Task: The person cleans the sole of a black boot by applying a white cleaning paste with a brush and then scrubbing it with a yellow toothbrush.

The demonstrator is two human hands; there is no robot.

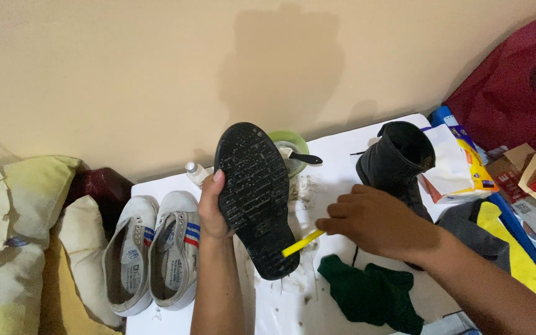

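Beige wall behind white tabletop [342, 142]; left hand [213, 208] clasped round black boot [255, 198], sole up, over tabletop; right hand [373, 220] closed on yellow brush [302, 243], tip at heel; second boot [398, 164] upright, green cloth [370, 294], white sneakers [153, 254] alongside

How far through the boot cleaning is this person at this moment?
Partway. The left hand holds a black boot sole up, and the right hand works a yellow tool against its heel; bits of debris dot the white surface below. The sole still shows specks. The second black boot stands upright, untouched, and the white sneakers sit aside. A green cloth lies unused.
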